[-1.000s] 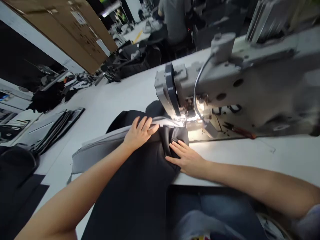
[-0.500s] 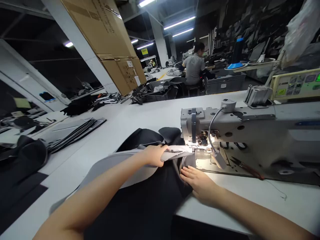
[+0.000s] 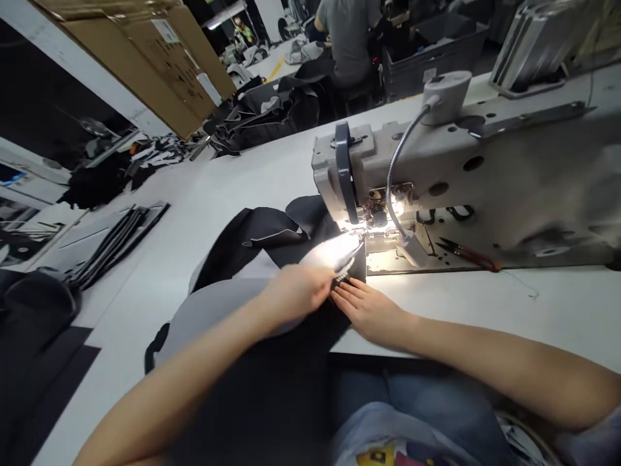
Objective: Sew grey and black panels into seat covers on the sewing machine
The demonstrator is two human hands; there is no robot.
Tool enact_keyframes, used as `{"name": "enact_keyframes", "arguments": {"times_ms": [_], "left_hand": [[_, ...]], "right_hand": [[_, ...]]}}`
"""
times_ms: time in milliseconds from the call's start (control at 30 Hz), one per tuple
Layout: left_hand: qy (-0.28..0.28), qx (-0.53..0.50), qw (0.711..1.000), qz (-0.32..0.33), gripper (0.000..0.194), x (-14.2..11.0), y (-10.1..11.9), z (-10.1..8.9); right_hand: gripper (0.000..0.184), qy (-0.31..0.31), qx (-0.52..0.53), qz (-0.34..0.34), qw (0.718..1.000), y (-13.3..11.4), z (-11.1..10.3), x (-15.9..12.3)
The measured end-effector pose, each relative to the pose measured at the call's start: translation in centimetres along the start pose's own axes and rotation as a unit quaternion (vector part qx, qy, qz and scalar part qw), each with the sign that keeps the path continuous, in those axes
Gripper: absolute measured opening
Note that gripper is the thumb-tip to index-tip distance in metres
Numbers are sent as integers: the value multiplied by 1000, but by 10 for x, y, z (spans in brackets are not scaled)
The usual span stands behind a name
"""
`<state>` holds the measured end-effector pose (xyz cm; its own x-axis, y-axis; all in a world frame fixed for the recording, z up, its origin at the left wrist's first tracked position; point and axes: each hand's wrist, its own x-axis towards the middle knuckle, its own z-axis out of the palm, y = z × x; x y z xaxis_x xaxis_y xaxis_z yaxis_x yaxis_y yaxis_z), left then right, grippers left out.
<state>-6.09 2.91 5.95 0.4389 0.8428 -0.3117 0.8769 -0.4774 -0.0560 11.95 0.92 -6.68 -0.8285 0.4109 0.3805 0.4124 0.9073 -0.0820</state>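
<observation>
A grey and black fabric piece (image 3: 208,310) lies bunched on the white table, its far edge running under the lit needle area of the sewing machine (image 3: 378,213). My left hand (image 3: 303,289) is closed on a fold of this fabric, just left of the needle area. Close beside it, my right hand (image 3: 369,309) lies with fingers stretched out over the black part of the fabric, by the front edge of the machine bed. The fingertips of both hands nearly meet. Under the presser foot, glare and the machine head hide the fabric's edge.
Red-handled thread snips (image 3: 468,254) lie on the machine bed at right. A bendable lamp (image 3: 412,249) hangs beside the needle. Stacked dark panels (image 3: 121,243) lie at left. A cardboard box (image 3: 145,58) leans behind the table, and a person in grey (image 3: 349,39) sits beyond.
The view has tilted down, so the machine sits higher in frame. My left hand has moved closer to my right hand, and the fabric between them is more bunched.
</observation>
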Motion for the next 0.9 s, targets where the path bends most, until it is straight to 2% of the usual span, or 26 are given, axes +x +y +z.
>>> {"name": "enact_keyframes", "arguments": {"times_ms": [100,167,233,267,367,533,700,900], "left_hand": [[-42,12,999,9,25,2,40,18],[-47,-4,999,-23,37,9,47,24],[-51,-27,998,-39,49,16,43,26],[-58,-38,997,-36,49,20,39,25],[-78,-55,995,-17,40,25,34,22],[-50,-123,991,-18,33,26,39,25],[-45,-253,966,32,39,34,33,36],[-21,-219,975,-25,48,53,37,32]], "right_hand": [[29,42,-96,-8,994,-10,0,-3],[28,65,-134,-7,989,-16,-1,-7],[28,82,-151,-3,985,-19,-2,-10],[29,85,-155,-2,984,-20,-2,-11],[30,92,-170,-2,981,-21,-2,-13],[28,101,-181,12,978,-25,-1,-13],[30,71,-150,35,986,-25,-2,-14],[33,22,-149,50,987,-9,-10,-11]]}}
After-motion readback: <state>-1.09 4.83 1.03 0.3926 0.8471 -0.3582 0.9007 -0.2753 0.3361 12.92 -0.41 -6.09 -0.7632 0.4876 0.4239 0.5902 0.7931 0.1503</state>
